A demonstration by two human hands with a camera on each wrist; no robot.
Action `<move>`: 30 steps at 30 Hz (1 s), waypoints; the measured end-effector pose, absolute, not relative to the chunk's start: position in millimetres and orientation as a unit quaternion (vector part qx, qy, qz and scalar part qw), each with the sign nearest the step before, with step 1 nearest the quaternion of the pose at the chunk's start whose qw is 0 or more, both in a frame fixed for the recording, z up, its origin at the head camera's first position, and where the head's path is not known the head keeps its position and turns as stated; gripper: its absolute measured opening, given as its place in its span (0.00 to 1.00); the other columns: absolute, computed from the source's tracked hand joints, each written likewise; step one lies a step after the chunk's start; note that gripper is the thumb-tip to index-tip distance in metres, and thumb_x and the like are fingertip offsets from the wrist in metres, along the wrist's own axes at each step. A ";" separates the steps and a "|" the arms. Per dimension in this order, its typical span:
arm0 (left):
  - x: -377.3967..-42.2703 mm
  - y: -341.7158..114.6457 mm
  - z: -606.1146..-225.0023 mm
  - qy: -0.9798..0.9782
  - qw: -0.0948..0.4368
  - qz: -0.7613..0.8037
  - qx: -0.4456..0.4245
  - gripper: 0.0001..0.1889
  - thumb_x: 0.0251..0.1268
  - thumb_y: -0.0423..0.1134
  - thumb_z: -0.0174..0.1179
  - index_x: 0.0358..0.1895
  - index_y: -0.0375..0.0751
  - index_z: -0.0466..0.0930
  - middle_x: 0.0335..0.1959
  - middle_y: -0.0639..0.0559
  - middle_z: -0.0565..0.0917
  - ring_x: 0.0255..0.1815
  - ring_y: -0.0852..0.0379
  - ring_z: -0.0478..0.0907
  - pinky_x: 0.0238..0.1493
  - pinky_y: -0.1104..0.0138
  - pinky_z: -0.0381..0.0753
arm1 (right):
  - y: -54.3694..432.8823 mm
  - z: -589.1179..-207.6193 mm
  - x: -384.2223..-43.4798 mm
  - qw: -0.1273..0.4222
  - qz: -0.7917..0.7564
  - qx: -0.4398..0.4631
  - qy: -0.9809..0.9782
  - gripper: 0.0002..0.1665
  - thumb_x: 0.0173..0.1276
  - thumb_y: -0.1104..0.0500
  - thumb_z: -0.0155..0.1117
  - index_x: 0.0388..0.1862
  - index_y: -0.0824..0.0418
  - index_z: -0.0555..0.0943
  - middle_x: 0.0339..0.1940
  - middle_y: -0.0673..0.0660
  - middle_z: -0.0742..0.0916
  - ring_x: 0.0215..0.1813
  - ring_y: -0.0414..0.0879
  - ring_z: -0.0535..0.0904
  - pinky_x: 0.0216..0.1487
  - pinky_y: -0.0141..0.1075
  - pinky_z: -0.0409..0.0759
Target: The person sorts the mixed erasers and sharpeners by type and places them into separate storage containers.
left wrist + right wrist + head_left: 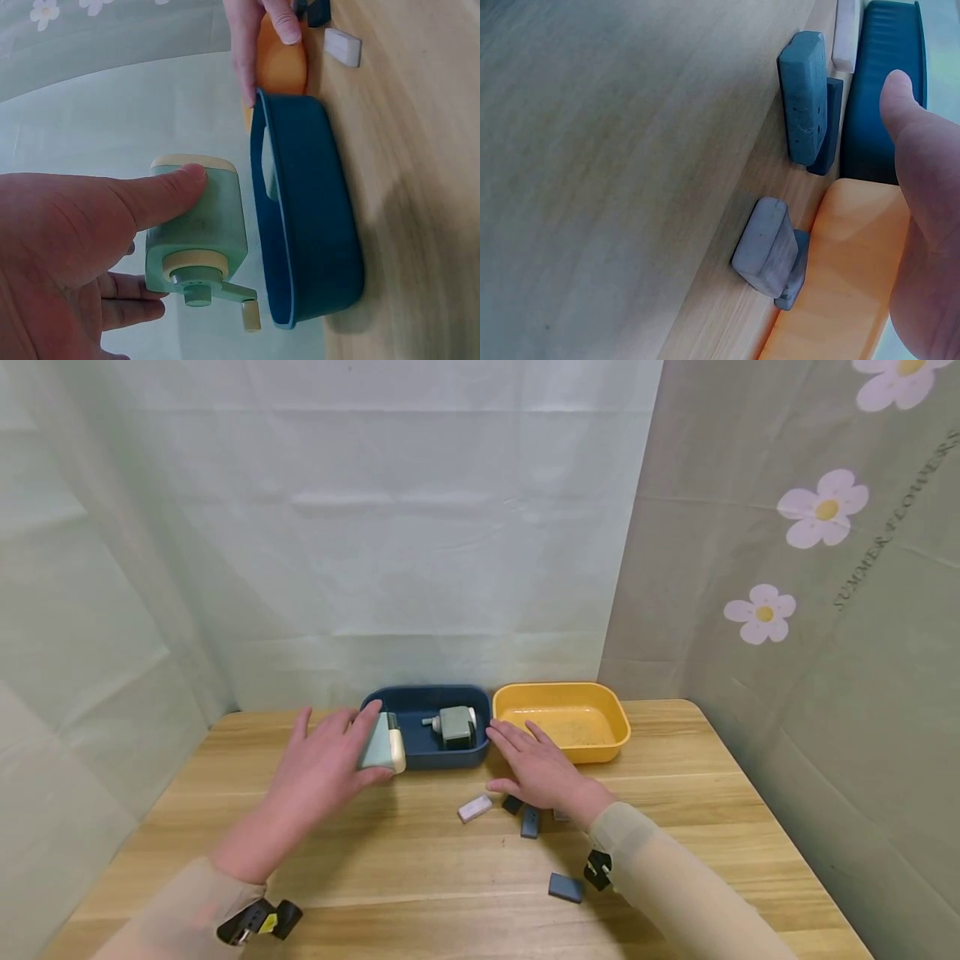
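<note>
My left hand (324, 758) grips a pale green hand-crank pencil sharpener (204, 217) with a cream base, thumb on one side and fingers on the other. It is held up at the left end of the dark blue bin (427, 761). The crank shows at its lower end in the left wrist view. A second green crank sharpener (455, 724) lies on its side inside that bin. My right hand (538, 774) is stretched out flat, fingertips right where the blue bin meets the yellow bin (624, 727), and it holds nothing.
In front of the bins lie several small eraser-like blocks: a whitish block (475, 808), a dark block (513, 803), a blue-grey block (530, 822) and another blue-grey block (566, 887) nearer. Fabric curtains (450, 527) enclose the wooden table (420, 877) at the back and sides.
</note>
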State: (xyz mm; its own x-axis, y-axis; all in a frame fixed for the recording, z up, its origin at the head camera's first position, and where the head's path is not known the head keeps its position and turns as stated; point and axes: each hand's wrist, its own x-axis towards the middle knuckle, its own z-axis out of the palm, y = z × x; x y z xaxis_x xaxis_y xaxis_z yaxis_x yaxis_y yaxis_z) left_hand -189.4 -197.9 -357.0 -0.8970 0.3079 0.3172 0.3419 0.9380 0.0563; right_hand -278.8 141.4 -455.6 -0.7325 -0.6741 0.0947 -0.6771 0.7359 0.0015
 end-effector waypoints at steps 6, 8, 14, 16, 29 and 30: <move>-199.2 -193.6 -348.9 -0.973 0.155 -0.055 -0.163 0.55 0.61 0.55 0.84 0.86 0.37 0.65 0.68 0.30 0.82 0.68 0.31 0.80 0.79 0.24 0.49 | 140.3 -452.7 -277.0 0.045 0.020 0.367 -0.929 0.57 0.82 0.26 0.57 0.93 0.59 0.56 0.93 0.58 0.60 0.91 0.52 0.56 0.90 0.58 0.49; -203.0 -192.2 -345.9 -0.973 0.155 -0.055 -0.162 0.55 0.61 0.55 0.84 0.86 0.37 0.65 0.69 0.30 0.81 0.69 0.30 0.79 0.80 0.24 0.48 | 140.2 -451.7 -276.4 0.048 0.021 0.369 -0.928 0.57 0.82 0.26 0.57 0.93 0.60 0.56 0.92 0.58 0.60 0.91 0.53 0.57 0.90 0.58 0.49; -215.1 -188.4 -340.6 -0.975 0.144 -0.063 -0.154 0.56 0.63 0.55 0.83 0.87 0.38 0.62 0.71 0.30 0.80 0.72 0.31 0.77 0.81 0.24 0.44 | 140.1 -451.7 -276.0 0.048 0.019 0.367 -0.929 0.57 0.82 0.26 0.57 0.93 0.59 0.56 0.93 0.58 0.60 0.91 0.52 0.56 0.90 0.58 0.49; -219.7 -187.5 -339.9 -0.976 0.140 -0.063 -0.152 0.56 0.63 0.56 0.83 0.87 0.38 0.61 0.72 0.30 0.80 0.73 0.31 0.76 0.81 0.24 0.43 | 139.9 -452.4 -276.3 0.047 0.017 0.366 -0.929 0.57 0.82 0.25 0.56 0.93 0.59 0.56 0.93 0.57 0.60 0.91 0.52 0.56 0.90 0.58 0.49; -243.7 -181.0 -338.0 -0.979 0.132 -0.057 -0.143 0.55 0.64 0.56 0.82 0.87 0.38 0.62 0.73 0.31 0.78 0.74 0.31 0.75 0.82 0.24 0.42 | 140.2 -449.3 -274.0 0.049 0.023 0.369 -0.928 0.57 0.82 0.28 0.59 0.92 0.61 0.57 0.92 0.59 0.61 0.90 0.54 0.57 0.89 0.60 0.51; -245.3 -180.9 -338.2 -0.980 0.130 -0.058 -0.142 0.55 0.64 0.56 0.82 0.87 0.38 0.61 0.74 0.31 0.78 0.74 0.31 0.75 0.82 0.24 0.42 | 140.3 -449.4 -273.9 0.048 0.022 0.369 -0.928 0.57 0.82 0.28 0.59 0.92 0.60 0.56 0.92 0.59 0.61 0.90 0.54 0.57 0.89 0.60 0.51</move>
